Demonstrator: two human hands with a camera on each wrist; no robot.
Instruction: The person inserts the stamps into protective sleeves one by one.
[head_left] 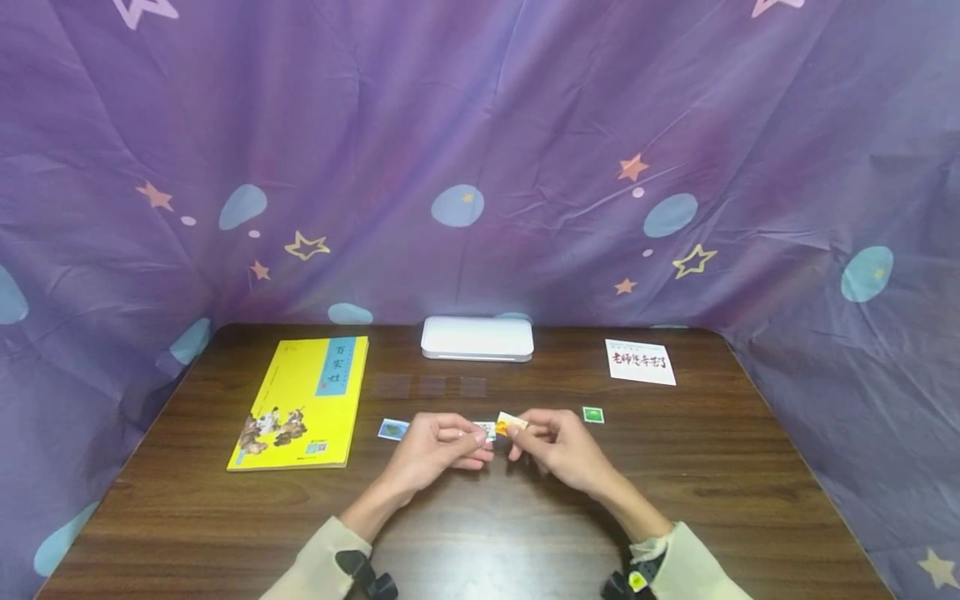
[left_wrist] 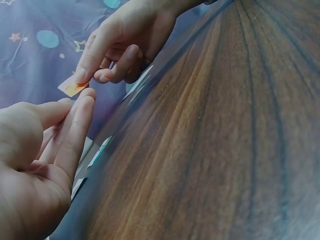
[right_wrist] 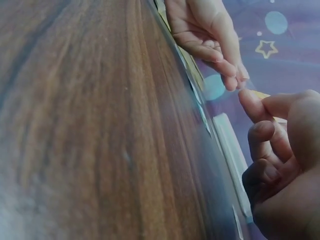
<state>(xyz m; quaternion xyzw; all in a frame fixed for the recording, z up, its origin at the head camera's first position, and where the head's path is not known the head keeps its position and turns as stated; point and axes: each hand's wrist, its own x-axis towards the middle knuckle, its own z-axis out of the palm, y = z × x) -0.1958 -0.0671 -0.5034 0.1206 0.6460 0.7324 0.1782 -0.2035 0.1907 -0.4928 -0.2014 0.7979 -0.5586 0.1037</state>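
In the head view my right hand [head_left: 564,450] pinches a small orange-and-yellow stamp [head_left: 510,424] between thumb and index finger. My left hand [head_left: 438,450] is just left of it, thumb and fingertips together on a small clear plastic sleeve, of which only a faint edge shows in the right wrist view. The stamp is close by the left fingertips, above the table. Partly hidden behind the left hand, a white-and-teal stamp [head_left: 489,431] lies on the table. A blue-green stamp [head_left: 392,429] lies left of that hand, and a green stamp [head_left: 593,415] to the right.
Several clear sleeves [head_left: 432,386] lie in a row on the wooden table [head_left: 697,483]. Behind them is a white case [head_left: 477,339]. A yellow book [head_left: 300,408] lies at the left, a white card with red writing [head_left: 641,362] at the back right.
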